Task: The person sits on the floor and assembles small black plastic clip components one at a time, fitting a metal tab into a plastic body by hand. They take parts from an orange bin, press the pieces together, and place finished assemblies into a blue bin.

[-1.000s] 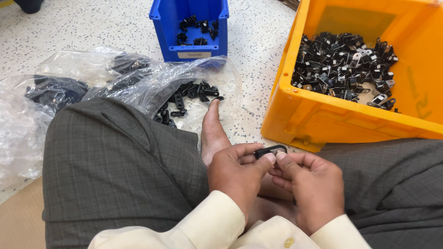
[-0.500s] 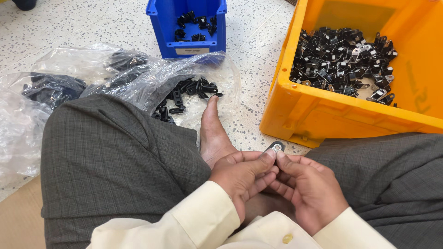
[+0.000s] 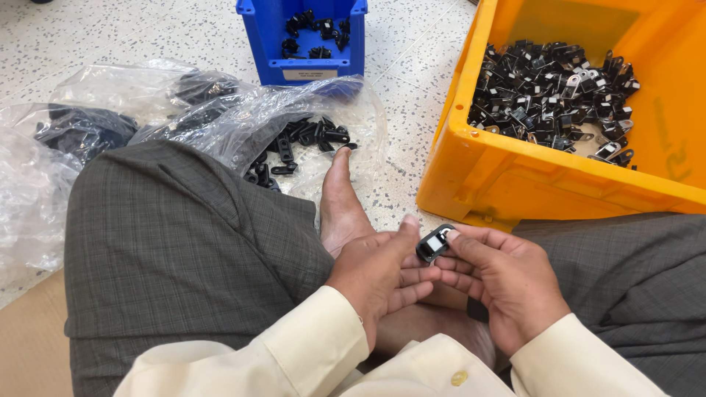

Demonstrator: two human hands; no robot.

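I sit cross-legged on the floor in grey checked trousers. Between the fingertips of both hands I hold one small black clip with a metal part (image 3: 434,243). My left hand (image 3: 379,276) pinches it from the left with the thumb up. My right hand (image 3: 504,283) grips it from the right. Both hands rest above my lap, next to my bare foot (image 3: 342,206).
An orange crate (image 3: 471,173) holding several black and metal clips stands at right. A blue bin (image 3: 305,68) with a few black parts is at the top. Clear plastic bags (image 3: 220,110) with loose black parts (image 3: 309,140) lie on the speckled floor at left.
The hands have shifted slightly and turned the clip, so it now stands up between the fingertips and its metal part shows. The view has moved a little.
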